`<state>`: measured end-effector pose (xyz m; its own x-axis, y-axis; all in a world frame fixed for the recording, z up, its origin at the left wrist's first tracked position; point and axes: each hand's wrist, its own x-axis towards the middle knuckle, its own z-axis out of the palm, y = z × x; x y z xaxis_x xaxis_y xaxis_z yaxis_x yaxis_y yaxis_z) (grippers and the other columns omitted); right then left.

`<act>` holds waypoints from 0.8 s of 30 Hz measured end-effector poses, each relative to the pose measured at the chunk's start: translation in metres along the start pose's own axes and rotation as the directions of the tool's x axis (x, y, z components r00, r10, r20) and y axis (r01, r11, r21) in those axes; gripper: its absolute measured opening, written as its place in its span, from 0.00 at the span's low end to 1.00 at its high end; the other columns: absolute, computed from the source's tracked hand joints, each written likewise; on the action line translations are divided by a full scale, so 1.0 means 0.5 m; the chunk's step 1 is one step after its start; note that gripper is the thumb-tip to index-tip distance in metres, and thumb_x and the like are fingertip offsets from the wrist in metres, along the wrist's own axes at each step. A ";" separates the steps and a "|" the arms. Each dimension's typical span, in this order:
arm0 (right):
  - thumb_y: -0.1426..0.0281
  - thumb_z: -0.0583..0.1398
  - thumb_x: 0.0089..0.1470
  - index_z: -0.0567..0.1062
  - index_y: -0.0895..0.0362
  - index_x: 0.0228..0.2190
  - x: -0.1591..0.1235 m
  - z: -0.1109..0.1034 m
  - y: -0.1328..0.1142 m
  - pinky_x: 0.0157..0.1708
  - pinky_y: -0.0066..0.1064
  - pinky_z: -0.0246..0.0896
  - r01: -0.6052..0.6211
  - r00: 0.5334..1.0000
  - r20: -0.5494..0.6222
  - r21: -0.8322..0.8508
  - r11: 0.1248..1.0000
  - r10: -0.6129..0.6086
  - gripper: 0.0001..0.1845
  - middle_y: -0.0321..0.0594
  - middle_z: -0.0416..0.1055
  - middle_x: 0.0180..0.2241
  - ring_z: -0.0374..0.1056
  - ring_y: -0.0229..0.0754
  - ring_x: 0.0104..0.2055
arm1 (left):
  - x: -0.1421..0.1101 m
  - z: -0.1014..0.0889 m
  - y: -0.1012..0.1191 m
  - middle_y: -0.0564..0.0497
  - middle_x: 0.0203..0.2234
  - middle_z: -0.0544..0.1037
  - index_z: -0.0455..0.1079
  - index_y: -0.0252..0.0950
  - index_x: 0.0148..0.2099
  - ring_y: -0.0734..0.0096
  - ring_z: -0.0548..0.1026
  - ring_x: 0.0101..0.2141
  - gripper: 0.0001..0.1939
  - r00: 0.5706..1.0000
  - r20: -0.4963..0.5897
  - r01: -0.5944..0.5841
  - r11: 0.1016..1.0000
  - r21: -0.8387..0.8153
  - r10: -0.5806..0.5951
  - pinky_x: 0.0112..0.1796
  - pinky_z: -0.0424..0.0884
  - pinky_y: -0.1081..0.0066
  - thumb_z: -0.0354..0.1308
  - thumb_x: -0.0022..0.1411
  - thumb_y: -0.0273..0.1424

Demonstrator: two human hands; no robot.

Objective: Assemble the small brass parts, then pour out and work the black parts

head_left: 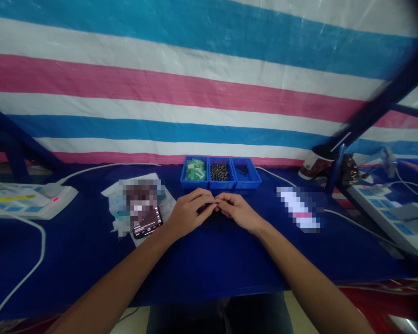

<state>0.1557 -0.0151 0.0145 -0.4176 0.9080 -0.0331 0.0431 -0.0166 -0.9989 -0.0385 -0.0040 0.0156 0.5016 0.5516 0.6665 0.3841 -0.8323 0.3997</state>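
Observation:
Above the blue table, my left hand and my right hand meet at the fingertips. Both are closed in a pinch, and whatever lies between them is too small and hidden to name. Some small black pieces lie on the table just beneath the fingers, hard to make out. Right behind the hands stand three joined blue bins. Green packets fill the left one, many small dark and shiny metal parts the middle one, and a few black pieces lie in the right one.
A lit phone rests on a white plastic bag at the left. On the right lies a bright blurred object with a cable. Power strips sit at both sides, and a cup stands back right.

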 end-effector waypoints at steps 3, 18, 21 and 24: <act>0.62 0.61 0.56 0.74 0.56 0.35 0.000 0.004 -0.003 0.28 0.28 0.51 0.063 0.993 -0.094 -0.030 0.998 -0.065 0.10 0.34 0.68 0.29 0.58 0.34 0.27 | -0.001 -0.001 -0.002 0.50 0.38 0.78 0.71 0.36 0.43 0.77 0.74 0.31 0.05 0.998 -0.045 0.036 0.999 0.030 -0.035 0.33 0.73 0.74 0.57 0.63 0.26; 0.58 0.57 0.60 0.72 0.57 0.29 -0.009 0.005 -0.007 0.28 0.28 0.53 0.128 0.955 -0.206 -0.363 0.923 -0.213 0.16 0.32 0.64 0.24 0.57 0.35 0.26 | 0.000 -0.007 -0.007 0.52 0.33 0.77 0.69 0.35 0.40 0.76 0.74 0.32 0.03 0.995 0.101 0.014 0.998 0.054 -0.020 0.35 0.69 0.73 0.54 0.67 0.27; 0.58 0.56 0.60 0.70 0.57 0.27 -0.009 0.002 -0.006 0.27 0.28 0.52 0.109 0.957 -0.212 -0.361 0.926 -0.195 0.17 0.32 0.63 0.23 0.57 0.35 0.26 | 0.002 -0.007 -0.006 0.51 0.33 0.77 0.70 0.35 0.40 0.74 0.74 0.34 0.04 0.995 0.098 0.007 0.999 0.034 -0.010 0.37 0.70 0.71 0.54 0.67 0.27; 0.60 0.56 0.61 0.71 0.57 0.29 -0.008 0.001 -0.004 0.27 0.27 0.52 0.109 0.968 -0.178 -0.342 0.933 -0.178 0.15 0.32 0.65 0.24 0.57 0.34 0.25 | 0.004 -0.007 -0.004 0.51 0.34 0.78 0.70 0.36 0.41 0.74 0.75 0.34 0.04 0.994 0.105 -0.007 1.000 0.010 0.006 0.37 0.71 0.72 0.54 0.67 0.28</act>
<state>0.1569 -0.0188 0.0168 -0.2504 0.9562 0.1516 0.3051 0.2266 -0.9250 -0.0413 -0.0013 0.0184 0.5826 0.5497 0.5987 0.3887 -0.8354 0.3887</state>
